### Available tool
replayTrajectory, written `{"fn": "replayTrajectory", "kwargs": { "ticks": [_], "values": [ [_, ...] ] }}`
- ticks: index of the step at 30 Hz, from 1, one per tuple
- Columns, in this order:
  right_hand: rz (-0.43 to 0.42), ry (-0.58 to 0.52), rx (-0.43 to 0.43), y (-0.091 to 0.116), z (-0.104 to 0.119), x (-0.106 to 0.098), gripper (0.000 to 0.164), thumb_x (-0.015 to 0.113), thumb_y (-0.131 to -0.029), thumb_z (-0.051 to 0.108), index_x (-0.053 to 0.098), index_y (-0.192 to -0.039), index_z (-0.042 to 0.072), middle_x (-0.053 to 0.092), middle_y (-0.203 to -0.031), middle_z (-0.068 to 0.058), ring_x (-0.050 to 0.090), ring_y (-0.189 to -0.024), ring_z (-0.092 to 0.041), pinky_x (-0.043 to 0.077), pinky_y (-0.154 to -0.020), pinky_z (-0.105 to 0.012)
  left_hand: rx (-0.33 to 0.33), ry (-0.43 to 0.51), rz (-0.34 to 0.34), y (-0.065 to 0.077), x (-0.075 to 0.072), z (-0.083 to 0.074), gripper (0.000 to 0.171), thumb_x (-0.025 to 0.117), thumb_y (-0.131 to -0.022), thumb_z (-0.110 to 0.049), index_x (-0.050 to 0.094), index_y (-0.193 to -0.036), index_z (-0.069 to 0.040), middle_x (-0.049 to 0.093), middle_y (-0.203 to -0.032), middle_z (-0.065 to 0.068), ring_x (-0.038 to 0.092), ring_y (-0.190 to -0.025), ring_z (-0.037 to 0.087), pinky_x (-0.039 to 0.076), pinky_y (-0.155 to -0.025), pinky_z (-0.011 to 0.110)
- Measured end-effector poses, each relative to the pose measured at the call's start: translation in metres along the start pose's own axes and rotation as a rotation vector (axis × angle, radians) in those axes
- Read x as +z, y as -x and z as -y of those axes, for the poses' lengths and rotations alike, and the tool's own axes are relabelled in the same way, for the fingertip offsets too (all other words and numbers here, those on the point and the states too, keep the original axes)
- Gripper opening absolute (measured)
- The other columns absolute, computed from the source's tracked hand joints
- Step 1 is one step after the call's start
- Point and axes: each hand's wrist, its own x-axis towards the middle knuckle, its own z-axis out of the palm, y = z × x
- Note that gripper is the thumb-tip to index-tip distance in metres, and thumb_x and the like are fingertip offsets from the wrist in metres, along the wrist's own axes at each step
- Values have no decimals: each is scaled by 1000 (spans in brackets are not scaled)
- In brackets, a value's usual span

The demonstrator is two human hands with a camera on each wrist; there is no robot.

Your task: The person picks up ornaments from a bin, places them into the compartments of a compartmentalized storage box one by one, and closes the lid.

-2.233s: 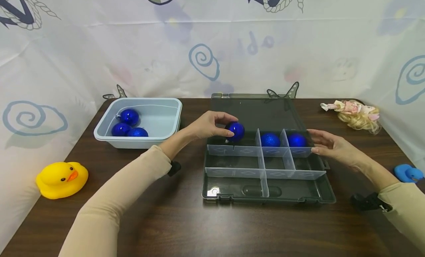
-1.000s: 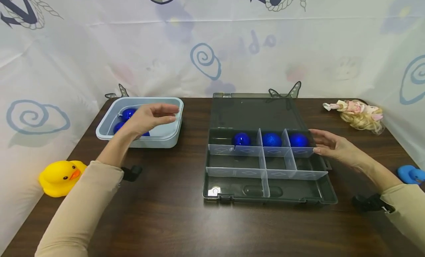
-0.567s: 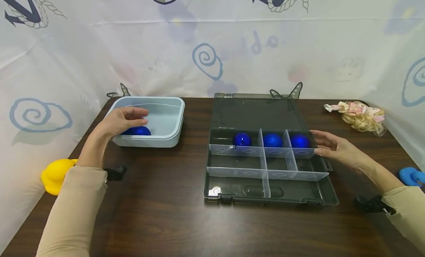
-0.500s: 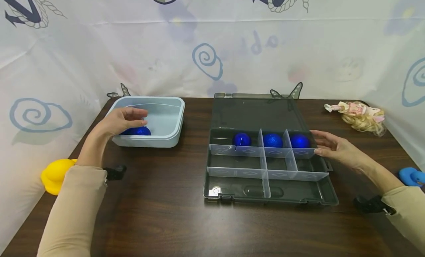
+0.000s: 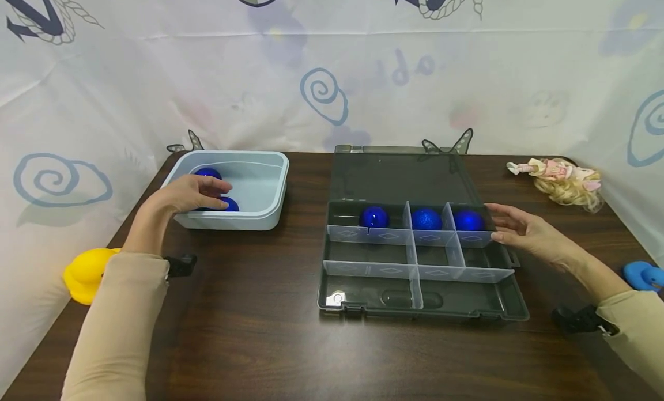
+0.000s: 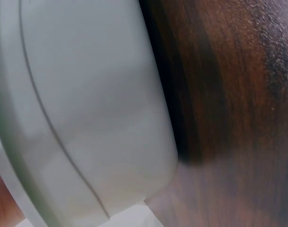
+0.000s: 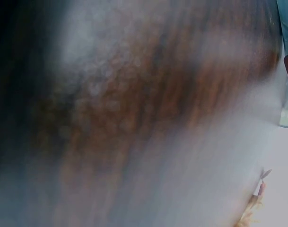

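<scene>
Since the earliest frame, the left hand [image 5: 187, 195] has been moved from the organizer box [image 5: 358, 290] to the pale-blue tub [image 5: 261, 220], and a shiny blue bauble [image 5: 374, 217] has been left rear-left. Three baubles are contained in the box, one per rear compartment; two are visible in the tub. Whether anything is gripped by the bent left hand cannot be told; the box's right edge is touched by the loosely spread right hand [image 5: 534, 234].

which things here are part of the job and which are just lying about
Part of the job, it seems:
light blue tub
blue balls in the tub
grey divided case
three blue balls in its back compartments

Apparently just lying about:
yellow duck
blue duck, cut off at the edge
blonde doll
</scene>
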Motion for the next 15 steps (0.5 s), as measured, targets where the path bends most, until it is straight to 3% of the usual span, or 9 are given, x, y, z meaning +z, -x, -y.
{"fn": "replayTrajectory", "kwargs": {
  "ticks": [5,15],
  "values": [
    [0,4,-3,0,1,0,63,53,-97,14,21,-150,13,20,-149,-31,36,-112,16,44,-84,-9,-7,-24,12,-2,0,2,60,69,-86,-25,46,-133,5,45,-136,29,33,-128,43,25,-104,57],
    [-2,3,3,0,1,0,63,53,-97,15,20,-150,12,19,-149,-31,36,-112,16,44,-84,-9,-23,-69,-1,-1,1,1,62,71,-83,-34,53,-129,2,44,-136,29,35,-123,40,31,-97,53]
  ]
}}
